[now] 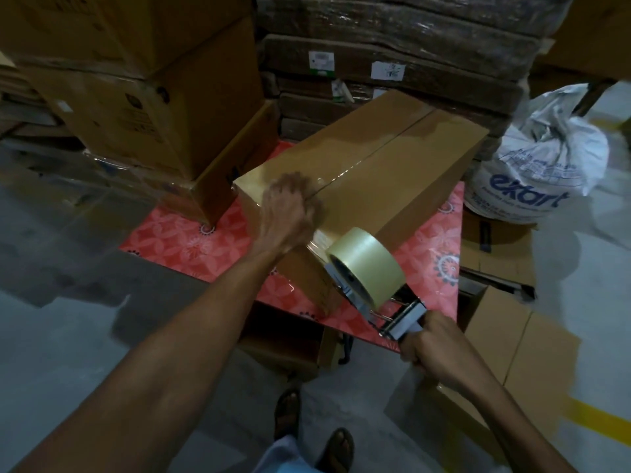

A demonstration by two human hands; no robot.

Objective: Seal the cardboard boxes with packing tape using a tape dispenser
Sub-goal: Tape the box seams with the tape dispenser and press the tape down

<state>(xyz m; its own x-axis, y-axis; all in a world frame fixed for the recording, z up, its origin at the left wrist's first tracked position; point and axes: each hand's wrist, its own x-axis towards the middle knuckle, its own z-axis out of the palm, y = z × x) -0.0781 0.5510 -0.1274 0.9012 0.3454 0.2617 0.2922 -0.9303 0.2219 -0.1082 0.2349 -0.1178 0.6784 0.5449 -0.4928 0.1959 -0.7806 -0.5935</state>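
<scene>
A long brown cardboard box (386, 165) lies on a low table with a red flowered cover (191, 244). Clear tape runs along its centre seam and down its near end. My left hand (290, 206), blurred, presses down on the box's near top edge, over the taped seam. My right hand (430, 339) grips the handle of a metal tape dispenser (392, 315) that carries a large roll of clear tape (365, 264). The roll sits against the box's near end face, with tape stretched from it up to the box.
Stacked cartons (143, 97) stand at the left, wrapped flat-packed cardboard (392, 63) behind. A white printed sack (543, 165) sits at the right on boxes. More open cartons (512, 353) lie beside and under the table. My sandalled feet (310, 428) stand on grey floor.
</scene>
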